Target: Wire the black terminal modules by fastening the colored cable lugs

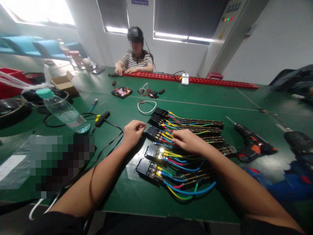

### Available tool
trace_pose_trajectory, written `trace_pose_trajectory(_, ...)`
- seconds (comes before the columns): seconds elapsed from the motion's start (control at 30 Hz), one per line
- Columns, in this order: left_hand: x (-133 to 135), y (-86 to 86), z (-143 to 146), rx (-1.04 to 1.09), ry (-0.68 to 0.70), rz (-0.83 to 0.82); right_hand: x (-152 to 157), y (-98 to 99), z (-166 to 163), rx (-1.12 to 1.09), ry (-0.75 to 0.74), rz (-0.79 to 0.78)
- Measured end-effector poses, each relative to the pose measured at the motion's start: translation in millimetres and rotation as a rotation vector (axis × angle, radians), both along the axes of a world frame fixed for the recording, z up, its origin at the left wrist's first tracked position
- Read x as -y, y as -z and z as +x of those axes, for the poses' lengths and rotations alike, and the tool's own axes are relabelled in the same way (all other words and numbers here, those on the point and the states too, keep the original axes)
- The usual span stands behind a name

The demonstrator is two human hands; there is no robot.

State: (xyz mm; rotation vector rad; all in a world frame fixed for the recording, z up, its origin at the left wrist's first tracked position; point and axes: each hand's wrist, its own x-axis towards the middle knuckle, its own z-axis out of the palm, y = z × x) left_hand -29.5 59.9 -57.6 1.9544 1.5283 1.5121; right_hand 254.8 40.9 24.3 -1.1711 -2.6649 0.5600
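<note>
Left hand [133, 130] curled, fingertips pinched on black wired module [153, 133]; right hand [187, 141] lay flat, fingers together, on its coloured wires [168, 137].

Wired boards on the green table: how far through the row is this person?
Likely done: the nearest board and the second board show glowing lights. In hand: the left hand is at the end of the third board, and the right hand lies on its wires. Likely left: the fourth board and the farthest board, no lights showing.
</note>
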Motion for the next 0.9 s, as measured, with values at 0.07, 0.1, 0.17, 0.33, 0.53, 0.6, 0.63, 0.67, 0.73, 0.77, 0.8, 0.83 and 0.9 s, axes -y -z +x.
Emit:
trace_pose_trajectory(0.07, 0.1, 1.8, 1.0, -0.002, 0.005, 0.010, -0.2, 0.1, -0.2, 0.001, -0.005, 0.006)
trace_pose_trajectory(0.1, 0.0, 2.5, 1.4, 0.002, 0.003, 0.010, -0.4, 0.2, -0.3, 0.001, -0.007, 0.011)
trace_pose_trajectory(0.17, -0.4, 3.5, 1.7, 0.010, -0.003, 0.003, -0.6, 0.4, -0.4, 0.006, -0.008, 0.021)
trace_pose_trajectory(0.33, -1.8, 5.3, 0.5, -0.014, -0.017, 0.018, 0.3, 0.9, -0.5, 0.036, -0.014, 0.022)
trace_pose_trajectory(0.53, -1.3, 5.5, 0.4, -0.031, -0.026, 0.019, 2.1, 0.0, -2.4, 0.049, -0.021, 0.009)
trace_pose_trajectory(0.6, -0.1, 4.7, 1.3, -0.009, -0.037, 0.016, 2.5, -0.5, -3.3, 0.040, -0.005, -0.001)
trace_pose_trajectory(0.63, 0.8, 3.9, 1.9, -0.009, -0.039, 0.020, 2.7, -0.5, -3.6, 0.029, 0.008, -0.007)
trace_pose_trajectory(0.67, 1.8, 3.0, 2.6, -0.022, -0.037, 0.029, 2.7, -0.3, -3.8, 0.018, 0.020, -0.011)
trace_pose_trajectory(0.73, 3.9, 0.8, 3.9, -0.078, -0.025, 0.056, 2.5, 0.8, -3.7, 0.002, 0.033, -0.004)
trace_pose_trajectory(0.77, 4.8, -0.2, 4.6, -0.107, -0.018, 0.070, 2.2, 1.6, -3.4, 0.002, 0.032, 0.006)
trace_pose_trajectory(0.8, 5.5, -1.0, 5.1, -0.129, -0.011, 0.081, 1.9, 2.5, -3.1, 0.006, 0.027, 0.017)
trace_pose_trajectory(0.83, 5.9, -1.6, 5.5, -0.143, -0.004, 0.091, 1.6, 3.4, -2.8, 0.012, 0.023, 0.029)
trace_pose_trajectory(0.9, 5.9, -1.7, 5.8, -0.153, 0.011, 0.112, 1.2, 5.1, -2.5, 0.016, 0.021, 0.045)
